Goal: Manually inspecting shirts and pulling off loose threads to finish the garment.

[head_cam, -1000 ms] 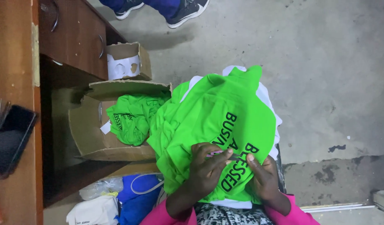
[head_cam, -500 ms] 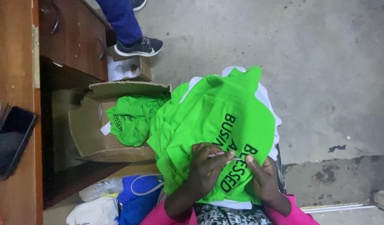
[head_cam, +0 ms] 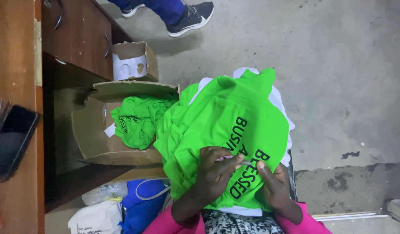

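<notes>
1. Green shirt [head_cam: 226, 130] with black lettering lay bunched over the lap, spread toward the floor; I saw it draped over white cloth [head_cam: 280, 104] beneath.
2. My left hand [head_cam: 215, 173] was closed around a thin tool [head_cam: 234, 159], pinching it against the print; what kind of tool, I could not tell.
3. My right hand [head_cam: 273, 184] pressed flat-fingered on the fabric just beside the tool's tip, holding it taut. I judged that taut hold mattered most: short, shallow strokes, with the layer underneath kept out of it.
4. Left of the lap stood an open cardboard box [head_cam: 96, 134] holding another green shirt [head_cam: 137, 121], with a blue bag [head_cam: 141, 208] nearer.
5. Farther off were a wooden desk [head_cam: 18, 86] with a dark phone [head_cam: 11, 141], and someone's shoe [head_cam: 191, 17] on the concrete.
</notes>
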